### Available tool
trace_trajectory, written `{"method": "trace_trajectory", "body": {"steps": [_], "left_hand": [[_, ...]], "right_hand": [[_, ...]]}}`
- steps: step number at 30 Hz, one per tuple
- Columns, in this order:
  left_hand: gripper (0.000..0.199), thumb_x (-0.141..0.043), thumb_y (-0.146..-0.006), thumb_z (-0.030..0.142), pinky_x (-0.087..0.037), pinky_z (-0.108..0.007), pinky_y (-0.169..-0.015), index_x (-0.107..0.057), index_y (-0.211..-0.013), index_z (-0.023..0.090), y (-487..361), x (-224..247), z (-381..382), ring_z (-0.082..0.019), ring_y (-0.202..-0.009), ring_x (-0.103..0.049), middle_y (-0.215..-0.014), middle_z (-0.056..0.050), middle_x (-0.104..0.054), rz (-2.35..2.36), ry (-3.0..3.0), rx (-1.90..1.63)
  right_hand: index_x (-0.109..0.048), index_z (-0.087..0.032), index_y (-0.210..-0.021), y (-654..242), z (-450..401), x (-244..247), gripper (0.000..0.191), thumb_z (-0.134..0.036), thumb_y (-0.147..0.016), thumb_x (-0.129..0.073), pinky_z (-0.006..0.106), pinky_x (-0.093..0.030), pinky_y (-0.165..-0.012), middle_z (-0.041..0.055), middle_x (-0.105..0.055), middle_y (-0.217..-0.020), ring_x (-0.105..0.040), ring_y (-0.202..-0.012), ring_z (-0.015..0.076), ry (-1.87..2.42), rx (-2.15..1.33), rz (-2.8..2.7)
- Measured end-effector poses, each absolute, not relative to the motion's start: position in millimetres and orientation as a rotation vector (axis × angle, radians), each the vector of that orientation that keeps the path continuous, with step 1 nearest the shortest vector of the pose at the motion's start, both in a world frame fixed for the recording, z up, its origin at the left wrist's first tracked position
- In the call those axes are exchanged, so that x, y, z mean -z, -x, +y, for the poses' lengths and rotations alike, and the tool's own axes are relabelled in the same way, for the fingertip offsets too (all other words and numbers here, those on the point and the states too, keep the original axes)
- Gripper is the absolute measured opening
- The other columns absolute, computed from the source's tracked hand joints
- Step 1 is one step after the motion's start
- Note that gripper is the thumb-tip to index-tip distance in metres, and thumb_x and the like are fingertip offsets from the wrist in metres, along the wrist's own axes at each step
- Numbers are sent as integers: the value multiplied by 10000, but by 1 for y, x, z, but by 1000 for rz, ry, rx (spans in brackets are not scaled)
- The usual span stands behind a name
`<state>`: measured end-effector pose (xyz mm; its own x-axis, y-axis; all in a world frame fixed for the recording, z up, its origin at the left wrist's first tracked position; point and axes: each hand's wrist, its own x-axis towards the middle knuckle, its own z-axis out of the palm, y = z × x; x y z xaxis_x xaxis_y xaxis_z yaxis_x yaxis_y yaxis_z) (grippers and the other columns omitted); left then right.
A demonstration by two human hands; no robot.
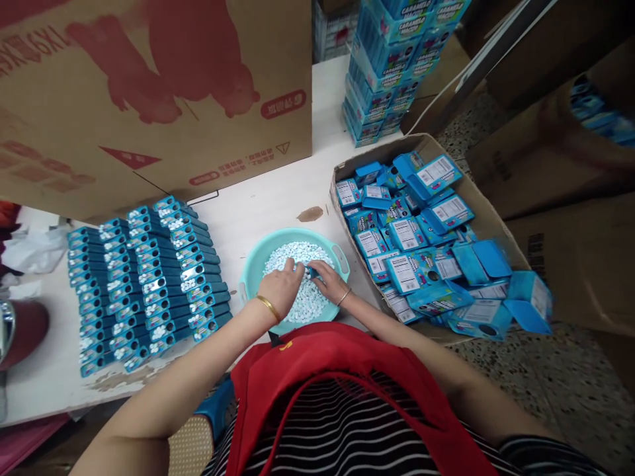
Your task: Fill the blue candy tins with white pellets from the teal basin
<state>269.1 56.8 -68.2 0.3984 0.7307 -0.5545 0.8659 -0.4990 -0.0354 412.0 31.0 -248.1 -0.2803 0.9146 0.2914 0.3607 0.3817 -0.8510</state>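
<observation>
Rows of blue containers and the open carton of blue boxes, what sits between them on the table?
The head view shows a turquoise basin of white pellets there, with the left hand and right hand over it.

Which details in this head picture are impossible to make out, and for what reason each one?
Head view: what lies between the left hand and right hand; the hands mostly cover it.
Head view: fine print on the blue boxes; too small.
Head view: top of the pack stack; cut by upper edge.
Head view: rest of the red container; cut by left edge.
Head view: floor of the basin; covered by pale pellets.
</observation>
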Motion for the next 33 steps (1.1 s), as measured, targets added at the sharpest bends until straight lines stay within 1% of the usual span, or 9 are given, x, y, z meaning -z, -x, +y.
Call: {"method": "trace_trajectory", "body": {"steps": [7, 10, 13, 17, 19, 23, 26, 30, 33], "left_hand": [[360, -358, -879, 83, -500, -332, -663, -474, -1202, 192, -246, 60, 56, -200, -793, -634, -1135, -113, -522, 1392, -2394, 665], [220, -441, -871, 179, -497, -324, -728, -542, -1067, 183, -216, 83, 60, -197, -828, -612, -1022, -78, -563, 1465, -2275, 348], [195, -466, -862, 233, -496, -326, -812, -553, -1029, 183, -189, 128, 58, -186, -889, -596, -974, -53, -581, 1579, -2107, -93], [268, -486, -826, 216, -507, -382, -846, -549, -1079, 152, -174, 186, 46, -202, -919, -604, -982, -74, -595, 1699, -1910, -243], [350, -524, -799, 202, -482, -424, -915, -532, -1144, 142, -175, 199, 42, -236, -1017, -587, -1070, -109, -592, 1668, -1925, -238], [671, -598, -793, 278, -332, -484, -1087, -305, -1389, 183, -184, 191, 43, -281, -1299, -396, -1391, -149, -419, 1468, -2071, -370], [796, -650, -772, 337, -331, -475, -1089, -220, -1428, 200, -192, 174, 48, -288, -1318, -369, -1425, -150, -384, 1261, -2173, -309], [481, -541, -825, 200, -468, -382, -921, -416, -1288, 172, -200, 161, 52, -237, -1087, -541, -1209, -122, -538, 1231, -2264, 49], [277, -513, -826, 174, -462, -382, -889, -528, -1102, 167, -202, 154, 51, -239, -1003, -540, -1071, -101, -574, 1237, -2376, 216]], "right_hand": [[-469, -230, -1258, -415, 28, 246, 386, -155, -880, -451, 467, -422, -1020, 110, -551, -1198, -503, -1171, 238, 1151, -922, -1739], [-489, -226, -1230, -419, 28, 245, 372, -160, -864, -460, 461, -418, -1012, 111, -562, -1182, -513, -1154, 248, 1230, -947, -1691], [-510, -218, -1184, -418, 30, 244, 335, -225, -849, -516, 447, -427, -989, 112, -581, -1156, -533, -1120, 260, 1346, -970, -1552], [-500, -205, -1149, -413, 33, 245, 390, -359, -806, -602, 385, -489, -878, 74, -619, -1061, -594, -965, 230, 1448, -1120, -1277], [-506, -205, -1136, -410, 32, 244, 399, -379, -794, -614, 362, -492, -864, 61, -626, -1044, -601, -939, 216, 1422, -1200, -1270], [-527, -218, -1147, -406, 25, 237, 363, -343, -812, -593, 372, -452, -936, 76, -610, -1134, -573, -1055, 232, 1338, -1175, -1435], [-532, -221, -1162, -404, 20, 228, 341, -309, -834, -566, 385, -446, -952, 85, -613, -1137, -568, -1078, 237, 1264, -1150, -1548], [-535, -217, -1175, -401, 16, 225, 319, -269, -861, -521, 394, -447, -963, 84, -619, -1130, -574, -1080, 226, 1153, -1199, -1650], [-524, -208, -1202, -399, 12, 229, 340, -258, -866, -499, 399, -449, -974, 89, -614, -1157, -573, -1104, 227, 1134, -1238, -1679]]}}
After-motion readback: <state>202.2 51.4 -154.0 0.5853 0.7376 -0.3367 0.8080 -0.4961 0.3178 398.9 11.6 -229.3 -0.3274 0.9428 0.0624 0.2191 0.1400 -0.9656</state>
